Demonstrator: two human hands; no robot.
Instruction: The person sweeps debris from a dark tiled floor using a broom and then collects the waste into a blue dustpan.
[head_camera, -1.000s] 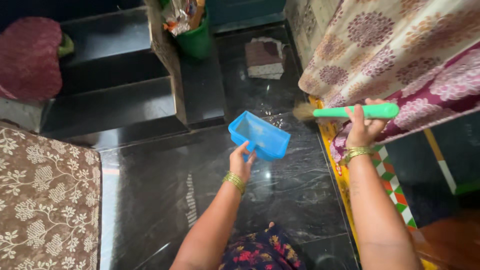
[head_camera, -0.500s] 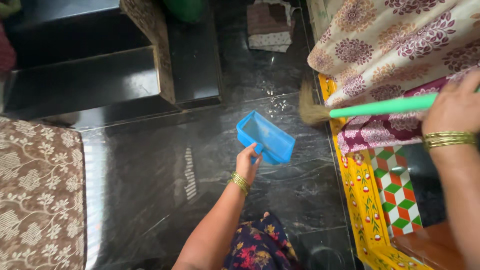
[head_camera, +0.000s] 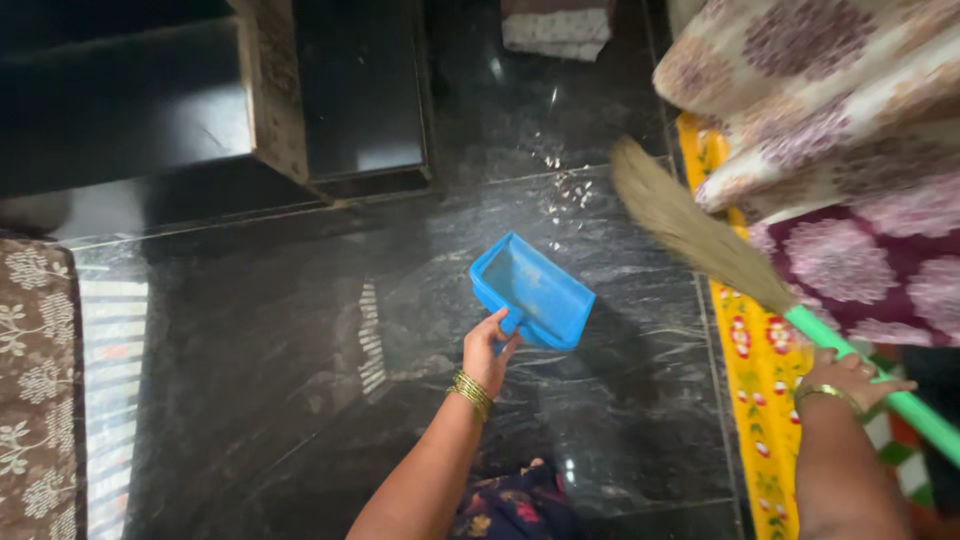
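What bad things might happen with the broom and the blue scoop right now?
The crumbs lie apart from the dustpan, which the left hand holds tilted; a hard sweep might scatter them past it. The broom bristles hang close to the flowered cloth and may brush dust onto it. The dark floor looks shiny, so it might be slippery.

My left hand (head_camera: 487, 350) and right hand (head_camera: 850, 378) are bare, gold bangles at both wrists, my dark floral dress (head_camera: 515, 505) below.
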